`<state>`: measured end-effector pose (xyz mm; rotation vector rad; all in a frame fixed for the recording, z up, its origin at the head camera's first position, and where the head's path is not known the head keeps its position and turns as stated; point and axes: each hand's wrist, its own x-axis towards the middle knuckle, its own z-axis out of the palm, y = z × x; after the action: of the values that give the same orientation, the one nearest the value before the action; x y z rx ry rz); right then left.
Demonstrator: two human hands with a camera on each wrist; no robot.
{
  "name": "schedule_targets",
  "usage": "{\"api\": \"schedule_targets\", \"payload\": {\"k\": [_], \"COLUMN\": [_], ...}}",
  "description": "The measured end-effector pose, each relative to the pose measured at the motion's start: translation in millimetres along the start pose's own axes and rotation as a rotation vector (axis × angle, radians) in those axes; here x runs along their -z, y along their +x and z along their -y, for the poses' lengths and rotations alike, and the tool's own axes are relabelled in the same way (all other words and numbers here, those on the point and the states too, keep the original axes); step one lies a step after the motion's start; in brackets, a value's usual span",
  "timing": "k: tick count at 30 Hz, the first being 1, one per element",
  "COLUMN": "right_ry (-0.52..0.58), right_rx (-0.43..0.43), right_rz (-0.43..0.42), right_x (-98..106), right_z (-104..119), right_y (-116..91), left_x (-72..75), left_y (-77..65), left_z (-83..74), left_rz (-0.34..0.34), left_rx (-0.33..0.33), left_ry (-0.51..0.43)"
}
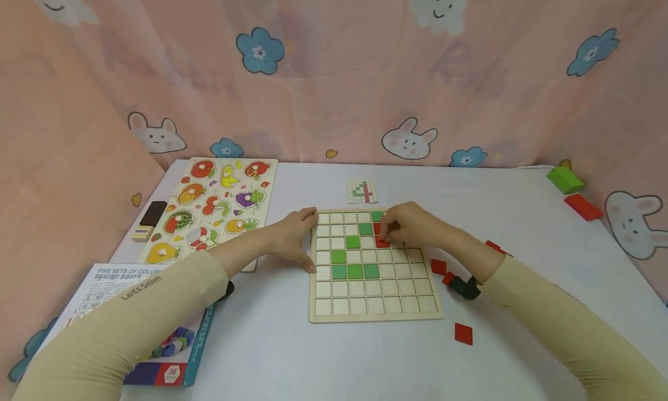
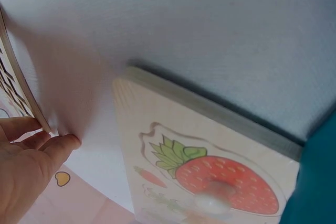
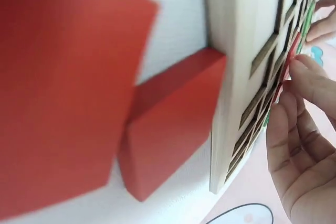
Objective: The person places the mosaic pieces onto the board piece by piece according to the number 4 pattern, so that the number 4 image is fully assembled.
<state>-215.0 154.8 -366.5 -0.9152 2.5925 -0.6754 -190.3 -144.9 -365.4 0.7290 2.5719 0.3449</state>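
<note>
A wooden grid board (image 1: 376,318) lies on the table with green tiles (image 1: 338,256) in several cells, forming a diagonal and a short row. Red tiles (image 1: 378,228) sit in the column below the top green one. My right hand (image 1: 414,224) pinches a red tile (image 1: 383,244) between thumb and fingertips at that column, partly hiding it. Along the board's left edge my left hand (image 1: 287,239) rests with thumb and fingers spread. In the left wrist view, the fingertips (image 2: 68,142) touch the board's edge. Behind the board lies a small pattern card (image 1: 362,191) showing a green-and-red 4.
Right of the board are loose red tiles (image 1: 463,334) and dark pieces (image 1: 464,288), partly under the right forearm. Green (image 1: 565,180) and red blocks (image 1: 583,207) sit at the far right. A fruit puzzle board (image 1: 219,183), dark block (image 1: 153,214) and printed box (image 1: 200,349) occupy the left.
</note>
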Motion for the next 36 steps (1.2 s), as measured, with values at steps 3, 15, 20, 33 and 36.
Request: {"api": "schedule_targets", "payload": {"k": [3, 15, 20, 33, 36], "right_ry": [-0.03, 0.058, 0.081, 0.023, 0.009], "right_rx": [-0.014, -0.131, -0.198, -0.203, -0.186], "right_rz": [0.011, 0.085, 0.179, 0.17, 0.154], "right_x": [0, 22, 25, 19, 21], "right_z": [-1, -45, -54, -55, -57], "right_y": [-2, -45, -64, -74, -72], "left_x": [-0.3, 1.1, 1.4, -0.1, 0.0], "left_y": [-0.8, 0.7, 0.6, 1.0, 1.1], "left_z": [-0.2, -1.0, -0.7, 0.0, -0.2], "left_rz": [-0.001, 0.014, 0.008, 0.009, 0.008], "left_rx": [0.0, 0.019, 0.01, 0.01, 0.006], "left_ry": [0.003, -0.003, -0.001, 0.01, 0.009]}}
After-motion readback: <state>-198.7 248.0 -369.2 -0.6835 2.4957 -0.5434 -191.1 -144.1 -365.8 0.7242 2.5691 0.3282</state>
